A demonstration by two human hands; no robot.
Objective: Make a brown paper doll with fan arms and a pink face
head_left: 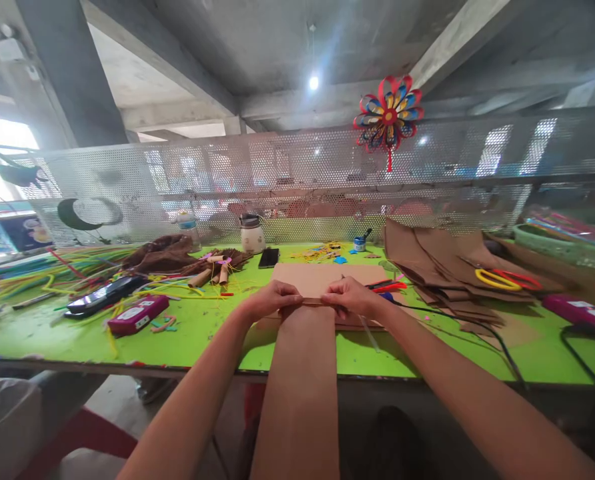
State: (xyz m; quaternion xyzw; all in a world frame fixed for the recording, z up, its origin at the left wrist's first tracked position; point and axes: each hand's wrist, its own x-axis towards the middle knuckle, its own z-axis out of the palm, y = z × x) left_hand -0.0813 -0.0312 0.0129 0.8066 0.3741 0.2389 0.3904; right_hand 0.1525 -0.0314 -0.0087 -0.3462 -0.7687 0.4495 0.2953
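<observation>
A long strip of brown paper (pixel 305 380) hangs over the table's front edge toward me. At its far end my left hand (pixel 276 298) pinches the folded or rolled edge from the left. My right hand (pixel 347 297) grips the same edge from the right, fingers closed. A thin pale stick or tube, too blurred to name, pokes out below my right hand. Behind both hands lies a flat light-brown board (pixel 307 275). Just right of my right hand are red-handled scissors (pixel 390 287) and a blue-tipped tool with a black cord.
Stacked brown paper sheets (pixel 442 267) and yellow-handled scissors (pixel 497 279) lie on the right. On the left are a magenta box (pixel 138 315), a black phone-like device (pixel 105 297) and paper rolls (pixel 212 272). A lidded jug (pixel 252 233) stands before the perforated screen (pixel 277 167).
</observation>
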